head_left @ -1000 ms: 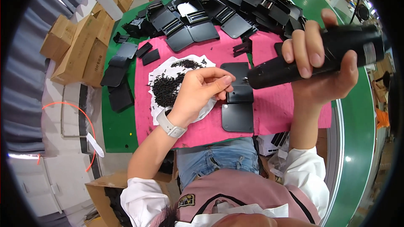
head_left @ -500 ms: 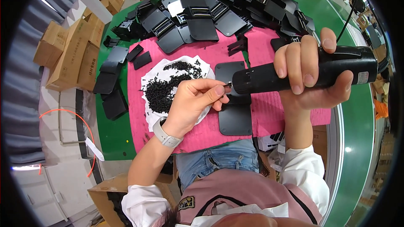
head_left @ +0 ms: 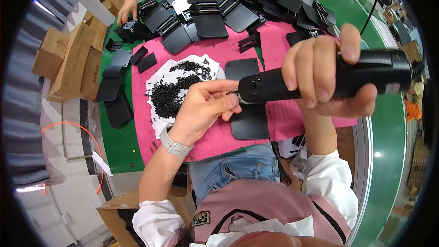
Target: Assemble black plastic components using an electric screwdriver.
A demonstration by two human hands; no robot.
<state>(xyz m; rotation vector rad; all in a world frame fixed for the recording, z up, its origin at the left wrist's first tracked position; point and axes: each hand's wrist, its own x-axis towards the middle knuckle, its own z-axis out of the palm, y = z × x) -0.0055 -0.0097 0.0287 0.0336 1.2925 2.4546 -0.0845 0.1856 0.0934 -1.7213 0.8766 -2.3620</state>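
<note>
Two hands: thumb and forefinger of the left hand [head_left: 199, 112] are pinched together on a small dark piece [head_left: 232, 92], perhaps a screw; the right hand [head_left: 320, 75] has its fingers wrapped round a black power driver [head_left: 270, 86].
Driver: right of centre, above the pink mat [head_left: 290, 119]; long axis nearly level, nose pointing left and dipping slightly.
Nose and pinch: the nose lies immediately right of the left fingers, the nearer hand to it; whether they touch cannot be told.
Under the nose: one black plate [head_left: 249, 126] below, another black plate [head_left: 241, 67] above.
Left of centre: black screws [head_left: 168, 100] heaped on a white cloth [head_left: 161, 127].
Top of frame: piled black hinged parts [head_left: 210, 27] on the green table [head_left: 114, 148]; a co-worker's hand [head_left: 128, 11] at upper left.
</note>
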